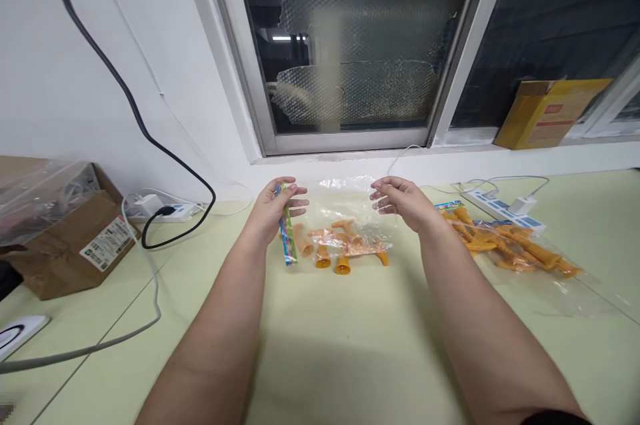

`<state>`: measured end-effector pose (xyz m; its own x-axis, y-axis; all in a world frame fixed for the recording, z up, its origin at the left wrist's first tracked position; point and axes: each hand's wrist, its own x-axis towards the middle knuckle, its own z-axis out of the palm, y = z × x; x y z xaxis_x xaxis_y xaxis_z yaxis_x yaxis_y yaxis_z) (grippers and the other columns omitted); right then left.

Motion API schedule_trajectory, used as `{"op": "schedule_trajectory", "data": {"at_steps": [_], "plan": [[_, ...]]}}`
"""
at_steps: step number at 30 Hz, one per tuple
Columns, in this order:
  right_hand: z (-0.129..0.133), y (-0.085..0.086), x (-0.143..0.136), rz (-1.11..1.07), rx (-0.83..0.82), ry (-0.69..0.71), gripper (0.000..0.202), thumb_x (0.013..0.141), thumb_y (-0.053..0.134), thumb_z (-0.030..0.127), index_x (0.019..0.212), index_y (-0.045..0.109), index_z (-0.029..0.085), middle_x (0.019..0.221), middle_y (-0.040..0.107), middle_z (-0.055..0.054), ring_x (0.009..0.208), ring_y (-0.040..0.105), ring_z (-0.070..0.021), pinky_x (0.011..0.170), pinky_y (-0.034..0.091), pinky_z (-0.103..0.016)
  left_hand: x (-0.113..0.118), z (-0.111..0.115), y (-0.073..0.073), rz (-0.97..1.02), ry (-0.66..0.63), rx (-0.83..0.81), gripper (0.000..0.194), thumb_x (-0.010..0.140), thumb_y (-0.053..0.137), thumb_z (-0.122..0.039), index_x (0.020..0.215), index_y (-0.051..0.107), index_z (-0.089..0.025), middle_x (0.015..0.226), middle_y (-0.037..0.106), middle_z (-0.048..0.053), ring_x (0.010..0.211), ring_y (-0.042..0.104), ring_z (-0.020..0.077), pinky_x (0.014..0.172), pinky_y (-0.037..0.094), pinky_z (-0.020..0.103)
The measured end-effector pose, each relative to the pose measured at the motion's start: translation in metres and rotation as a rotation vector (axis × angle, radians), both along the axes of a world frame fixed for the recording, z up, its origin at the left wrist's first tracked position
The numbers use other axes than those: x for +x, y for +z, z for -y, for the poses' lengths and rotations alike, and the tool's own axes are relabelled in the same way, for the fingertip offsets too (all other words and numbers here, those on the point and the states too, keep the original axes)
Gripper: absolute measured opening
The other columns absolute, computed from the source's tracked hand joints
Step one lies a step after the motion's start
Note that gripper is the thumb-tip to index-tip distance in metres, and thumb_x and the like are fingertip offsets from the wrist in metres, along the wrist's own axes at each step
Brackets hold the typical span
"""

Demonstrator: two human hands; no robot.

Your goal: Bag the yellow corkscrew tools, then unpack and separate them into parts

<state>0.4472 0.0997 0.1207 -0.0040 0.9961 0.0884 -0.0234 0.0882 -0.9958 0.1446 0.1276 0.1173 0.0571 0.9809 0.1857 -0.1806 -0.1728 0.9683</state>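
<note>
Between my hands stretches a transparent plastic bag, held up over the table. Thumb and fingers of my left hand grip its left end, where a narrow blue, green and purple header card runs along the edge. My right hand pinches the bag's right side. Several orange plastic pieces, one of them a piece with a flared end, show through or just below the film. Whether each lies inside the bag or behind it I cannot tell.
On the right lie bagged orange plastic pieces beside a power strip. A brown paper package, another power strip and a black cable are on the left. A yellow cardboard box leans on the windowsill.
</note>
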Motion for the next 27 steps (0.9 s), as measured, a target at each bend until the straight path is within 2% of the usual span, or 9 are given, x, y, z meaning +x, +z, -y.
{"op": "schedule_trajectory", "data": {"at_steps": [2, 8, 14, 17, 19, 22, 25, 27], "plan": [[0.0, -0.001, 0.0, 0.026, 0.01, 0.035, 0.032, 0.075, 0.082, 0.046, 0.089, 0.068, 0.021, 0.084, 0.073, -0.003, 0.066, 0.07, -0.0131, 0.058, 0.053, -0.023, 0.0, 0.0, -0.002, -0.042, -0.028, 0.009, 0.047, 0.072, 0.086, -0.045, 0.105, 0.063, -0.02, 0.102, 0.074, 0.007, 0.075, 0.073, 0.0177, 0.069, 0.062, 0.032], [-0.001, -0.006, -0.004, 0.085, 0.039, 0.05, 0.032, 0.071, 0.084, 0.045, 0.082, 0.068, 0.019, 0.072, 0.068, 0.0, 0.057, 0.064, -0.0108, 0.055, 0.052, -0.023, 0.002, 0.0, -0.007, -0.148, -0.033, 0.021, 0.045, 0.071, 0.086, -0.05, 0.095, 0.068, -0.017, 0.092, 0.074, 0.007, 0.073, 0.072, 0.0175, 0.069, 0.061, 0.031], [-0.003, -0.005, -0.004, 0.111, 0.079, 0.008, 0.037, 0.073, 0.083, 0.051, 0.077, 0.065, 0.019, 0.075, 0.068, -0.001, 0.061, 0.064, -0.0113, 0.058, 0.053, -0.024, 0.001, 0.004, -0.004, -0.153, -0.115, 0.037, 0.051, 0.062, 0.095, -0.036, 0.1, 0.069, -0.016, 0.08, 0.072, 0.003, 0.073, 0.07, 0.0167, 0.077, 0.062, 0.034], [-0.002, -0.003, -0.004, 0.106, 0.105, -0.008, 0.042, 0.071, 0.084, 0.054, 0.074, 0.063, 0.018, 0.071, 0.066, -0.001, 0.058, 0.062, -0.0109, 0.055, 0.051, -0.024, 0.001, 0.003, -0.003, -0.121, -0.075, 0.039, 0.051, 0.061, 0.095, -0.036, 0.099, 0.067, -0.015, 0.073, 0.071, 0.002, 0.068, 0.069, 0.0157, 0.075, 0.061, 0.033], [-0.002, -0.001, -0.005, 0.077, 0.137, -0.029, 0.045, 0.07, 0.084, 0.057, 0.07, 0.06, 0.019, 0.064, 0.061, 0.001, 0.052, 0.055, -0.0091, 0.05, 0.047, -0.023, 0.001, 0.002, -0.002, -0.07, -0.036, 0.047, 0.052, 0.062, 0.094, -0.036, 0.1, 0.065, -0.015, 0.072, 0.071, 0.001, 0.066, 0.069, 0.0152, 0.074, 0.061, 0.032], [-0.002, 0.001, -0.006, 0.02, 0.194, -0.095, 0.048, 0.071, 0.082, 0.06, 0.067, 0.057, 0.02, 0.057, 0.054, 0.003, 0.045, 0.044, -0.0076, 0.043, 0.041, -0.023, 0.0, 0.004, 0.001, 0.001, -0.039, 0.042, 0.057, 0.064, 0.093, -0.039, 0.107, 0.062, -0.018, 0.079, 0.073, 0.002, 0.067, 0.071, 0.0157, 0.074, 0.061, 0.033], [-0.004, 0.002, -0.006, -0.058, 0.262, -0.191, 0.046, 0.073, 0.08, 0.061, 0.069, 0.057, 0.021, 0.056, 0.052, 0.004, 0.044, 0.042, -0.0079, 0.041, 0.038, -0.023, 0.002, 0.009, 0.003, -0.046, -0.156, -0.009, 0.071, 0.065, 0.093, -0.036, 0.124, 0.056, -0.022, 0.093, 0.076, 0.006, 0.078, 0.074, 0.0196, 0.076, 0.062, 0.034], [-0.006, 0.004, -0.005, -0.108, 0.28, -0.271, 0.044, 0.074, 0.079, 0.061, 0.074, 0.057, 0.022, 0.058, 0.051, 0.004, 0.045, 0.042, -0.0077, 0.041, 0.038, -0.022, 0.004, 0.012, 0.003, -0.102, -0.21, -0.039, 0.086, 0.064, 0.094, -0.031, 0.136, 0.047, -0.026, 0.096, 0.076, 0.007, 0.08, 0.075, 0.0207, 0.075, 0.061, 0.034]]}}
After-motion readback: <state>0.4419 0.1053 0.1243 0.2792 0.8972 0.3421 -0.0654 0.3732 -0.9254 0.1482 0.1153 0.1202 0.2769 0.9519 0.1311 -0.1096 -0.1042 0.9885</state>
